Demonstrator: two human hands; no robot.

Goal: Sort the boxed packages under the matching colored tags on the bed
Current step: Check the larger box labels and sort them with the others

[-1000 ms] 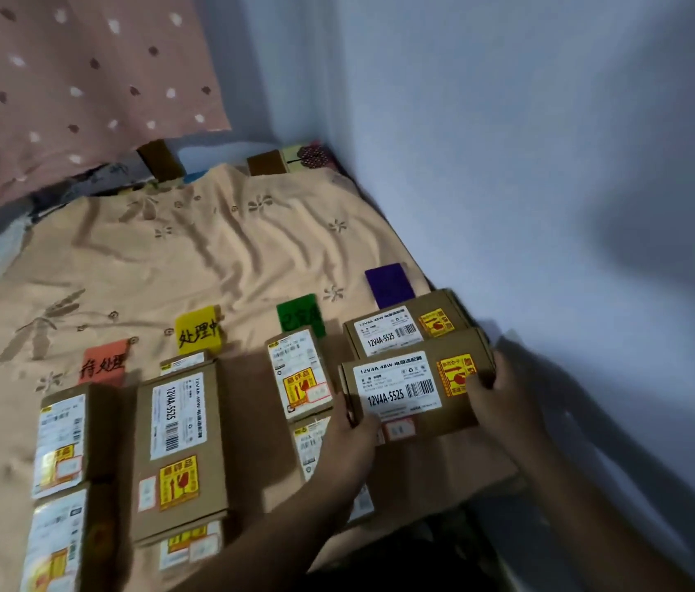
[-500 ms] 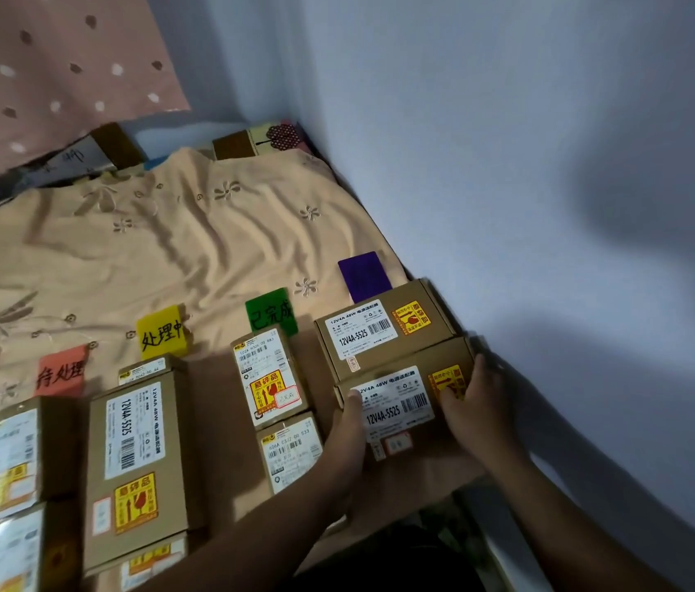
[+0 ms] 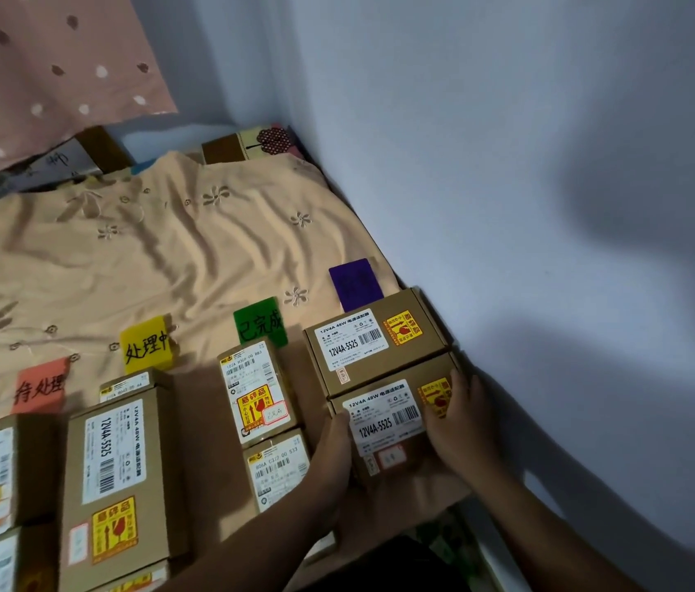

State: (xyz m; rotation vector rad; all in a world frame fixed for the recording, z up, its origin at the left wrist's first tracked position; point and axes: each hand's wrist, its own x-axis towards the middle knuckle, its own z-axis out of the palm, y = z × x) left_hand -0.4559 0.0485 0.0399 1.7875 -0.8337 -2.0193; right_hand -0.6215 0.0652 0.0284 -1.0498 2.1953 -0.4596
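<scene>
You have the near 12V4A-5525 box [image 3: 384, 425] clamped between both hands, left hand [image 3: 332, 446] on its left side and right hand [image 3: 456, 420] over its right end with the fingers [image 3: 458, 388] curled onto the fragile sticker, set on the bed against the far box [image 3: 373, 341] under the purple tag [image 3: 356, 283]. It sits close to the bed's near edge [image 3: 444, 499] on soft, creased cover, so a careless release could tip it off. A sideways nudge may crowd the green tag's column [image 3: 258, 393].

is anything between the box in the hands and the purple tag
Yes. Another box lies directly under the purple tag, between it and the held box. The left hand and right hand hold that box right behind it, edges seemingly touching, so it fills the column's next slot.
</scene>
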